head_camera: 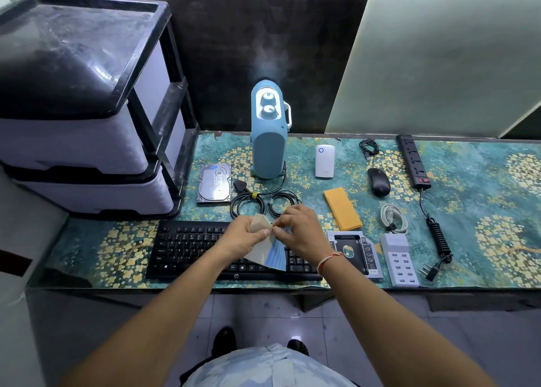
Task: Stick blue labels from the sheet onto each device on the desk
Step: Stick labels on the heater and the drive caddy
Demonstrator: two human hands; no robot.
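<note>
the bench (pixel 483 240) is a long, shallow top covered with a teal mat printed with yellow blossom clusters, its glossy surface reflecting light near the front edge. behind it runs a dark wall, and a pale green panel (pixel 439 49) leans or stands at the right back. at the left end a black-framed drawer unit (pixel 87 108) with pale drawers sits on the bench, its top dusty. below the bench is a light tiled floor (pixel 380 328), where two dark shoes show.

over the black keyboard (pixel 190 249) both hands meet. the left hand (pixel 241 235) grips the label sheet (pixel 270 252), fingers curled round its folded-back upper part; blue labels show on the lower part of the sheet, which hangs over the keys. the right hand (pixel 301 231), with a thread band on the wrist, pinches at the sheet's top edge just beside the left thumb; whether it has a label between the fingertips cannot be told.

along the bench lie a hard drive (pixel 214 183), a blue heater-like appliance (pixel 269 132) standing upright at the back, coiled black cables (pixel 248 203), a white plug-in device (pixel 325 161), an orange flat case (pixel 342 208), a black mouse (pixel 378 181), a black power strip (pixel 413 161) with its coiled cord, a white cable (pixel 393 215), a drive caddy (pixel 355 249) and a white multi-port charger (pixel 399 259).
</note>
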